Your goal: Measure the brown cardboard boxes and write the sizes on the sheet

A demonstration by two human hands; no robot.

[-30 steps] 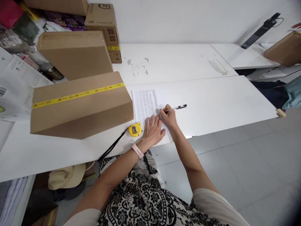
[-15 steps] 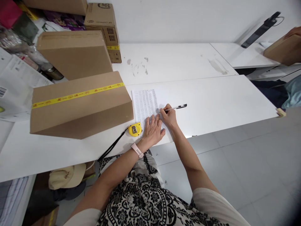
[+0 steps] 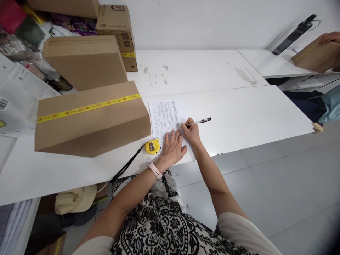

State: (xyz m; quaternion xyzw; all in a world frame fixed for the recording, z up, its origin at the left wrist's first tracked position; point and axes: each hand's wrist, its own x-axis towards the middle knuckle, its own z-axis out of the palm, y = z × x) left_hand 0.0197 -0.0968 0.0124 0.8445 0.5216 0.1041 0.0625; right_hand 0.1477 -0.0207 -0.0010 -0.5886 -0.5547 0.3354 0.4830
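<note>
A printed sheet of paper (image 3: 163, 115) with columns of small text lies on the white table. My left hand (image 3: 173, 147) rests flat on its lower part, fingers spread. Pinched in my right hand (image 3: 191, 132) is a pen (image 3: 200, 121), its tip end at the sheet's right side and its dark back end pointing right. The tip itself is hidden by my fingers. Just left of my left hand sits a yellow tape measure (image 3: 152, 146) with a black wrist strap, which hangs toward the table's front edge.
A taped cardboard box (image 3: 90, 118) stands left of the sheet, with another carton (image 3: 85, 60) behind it. At the far right, another person's hand (image 3: 330, 37) touches a box (image 3: 317, 55) near a dark bottle (image 3: 293, 34). A cap (image 3: 75, 199) lies below the table.
At the far right, the other person's box has shifted slightly left and turned, now showing a yellow tape strip. My two hands, the pen and the sheet look unchanged.
</note>
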